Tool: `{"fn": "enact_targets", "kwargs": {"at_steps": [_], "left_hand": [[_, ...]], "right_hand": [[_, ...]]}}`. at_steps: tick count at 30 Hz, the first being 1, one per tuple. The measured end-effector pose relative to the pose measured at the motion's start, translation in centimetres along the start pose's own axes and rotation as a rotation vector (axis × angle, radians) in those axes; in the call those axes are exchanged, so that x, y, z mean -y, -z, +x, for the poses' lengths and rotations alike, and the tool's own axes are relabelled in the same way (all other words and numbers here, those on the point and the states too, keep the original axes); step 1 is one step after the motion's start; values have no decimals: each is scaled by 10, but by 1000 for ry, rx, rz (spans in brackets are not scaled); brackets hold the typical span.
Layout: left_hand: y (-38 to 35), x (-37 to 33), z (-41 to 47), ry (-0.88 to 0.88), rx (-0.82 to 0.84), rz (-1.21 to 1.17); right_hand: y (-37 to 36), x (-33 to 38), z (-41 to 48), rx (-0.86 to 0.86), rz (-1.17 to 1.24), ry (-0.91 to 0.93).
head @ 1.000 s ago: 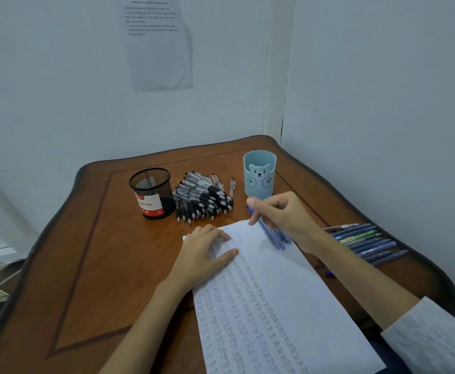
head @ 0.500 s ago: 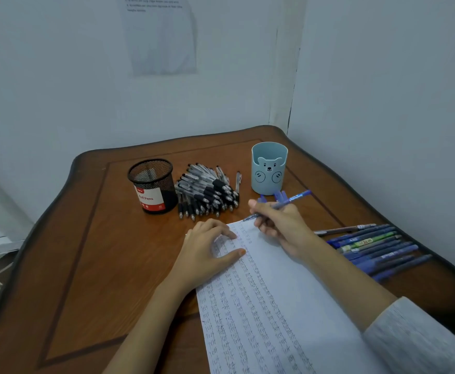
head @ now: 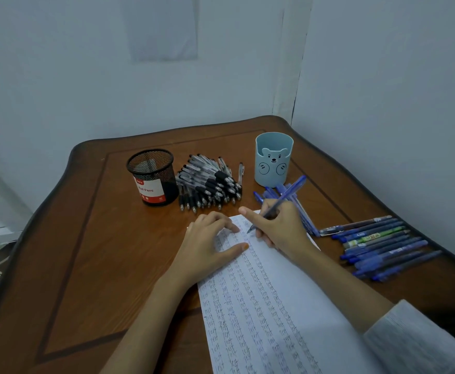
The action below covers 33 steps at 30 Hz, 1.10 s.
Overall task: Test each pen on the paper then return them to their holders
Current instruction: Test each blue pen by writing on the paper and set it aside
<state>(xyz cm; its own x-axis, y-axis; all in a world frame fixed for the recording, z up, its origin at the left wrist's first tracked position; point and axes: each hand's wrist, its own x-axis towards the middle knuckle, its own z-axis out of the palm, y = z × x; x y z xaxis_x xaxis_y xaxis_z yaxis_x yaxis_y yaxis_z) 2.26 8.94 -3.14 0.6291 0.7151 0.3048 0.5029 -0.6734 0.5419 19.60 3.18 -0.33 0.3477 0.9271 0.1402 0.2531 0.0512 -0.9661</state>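
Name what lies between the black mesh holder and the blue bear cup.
In the head view, a heap of black pens lies between the mesh holder and the bear cup.

Left hand (head: 210,245) flat, right hand (head: 279,229) curled

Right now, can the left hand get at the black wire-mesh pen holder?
Probably yes. The left hand rests on the white written sheet, and only bare brown wooden table lies between it and the black wire-mesh pen holder. The heap of black pens lies beside the holder, not across the path.
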Motion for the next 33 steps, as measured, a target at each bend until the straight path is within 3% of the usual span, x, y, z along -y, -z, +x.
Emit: {"fn": "enact_targets", "kwargs": {"at_steps": [5,14,33], "left_hand": [[2,-3,1,18,25,19],[1,-2,1,15,35,45],[4,-5,-1,22,47,50]], "right_hand": [[2,-8,9,-55,-93,1],[4,-12,10,27,-84,25],[3,-11,10,29,-113,36]]}}
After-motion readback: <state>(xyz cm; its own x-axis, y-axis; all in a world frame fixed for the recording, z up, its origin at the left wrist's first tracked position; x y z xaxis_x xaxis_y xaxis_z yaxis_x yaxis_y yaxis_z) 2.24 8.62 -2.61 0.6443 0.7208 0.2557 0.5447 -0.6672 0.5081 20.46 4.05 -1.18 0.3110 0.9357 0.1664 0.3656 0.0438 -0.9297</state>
